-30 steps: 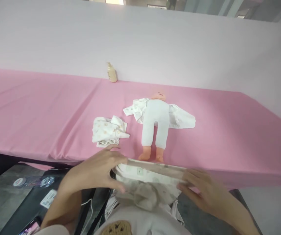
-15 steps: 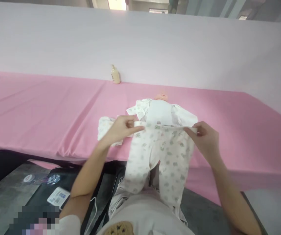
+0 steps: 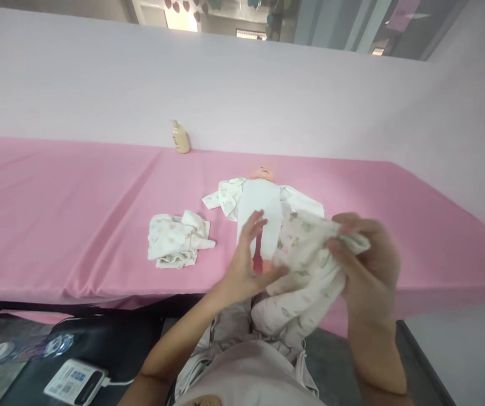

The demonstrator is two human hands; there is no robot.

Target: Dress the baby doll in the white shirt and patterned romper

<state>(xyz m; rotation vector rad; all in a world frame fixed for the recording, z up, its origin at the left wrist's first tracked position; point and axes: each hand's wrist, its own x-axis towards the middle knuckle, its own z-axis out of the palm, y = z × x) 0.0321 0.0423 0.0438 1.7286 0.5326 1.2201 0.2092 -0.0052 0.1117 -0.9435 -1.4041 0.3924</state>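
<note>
My right hand [image 3: 365, 265] grips the waistband of small white patterned baby pants [image 3: 305, 282], which hang bunched over my lap. Beside them my left hand [image 3: 251, 259] is spread, thumb and fingers apart, its thumb close to the cloth; whether it touches I cannot tell. Beyond my hands a baby doll [image 3: 263, 173] lies on its back, head toward the wall, with a plain white cloth [image 3: 248, 197] over its front. White patterned sleeves [image 3: 304, 201] stretch out at its sides. A folded patterned garment [image 3: 175, 237] lies left of the doll.
Pink cloth [image 3: 77, 214] covers the table, which meets a white wall [image 3: 98, 84]. A cream pump bottle [image 3: 180, 137] stands by the wall. On a black chair [image 3: 111, 344] at lower left lie a white device [image 3: 73, 383] with a cable and a clear plastic bottle [image 3: 31, 348].
The pants were stretched wide by the waistband between both hands. My left hand has let go and opened; the pants are now gathered at the right, uncovering the doll's lower body.
</note>
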